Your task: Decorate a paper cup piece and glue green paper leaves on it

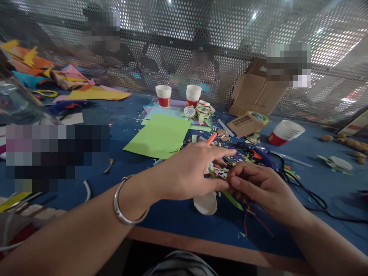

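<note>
My left hand (195,168), with a silver bracelet at the wrist, reaches in over the table. Its index finger points right, and its thumb is held apart from it, near my right fingertips. My right hand (258,184) is closed in a pinch, and a narrow green paper strip (233,200) runs out from beneath the fingers. How much of the strip lies in the pinch is partly hidden. Thin red strands (246,222) hang below the right hand. A whitish round paper piece (205,203) lies under my left thumb.
Green paper sheets (161,134) lie left of centre. Paper cup stacks (163,95) stand behind, another cup stack (286,132) tilts at right. A blue glue gun (267,156) with a black cable lies among paper scraps. Cardboard (255,92) leans against the perforated screen.
</note>
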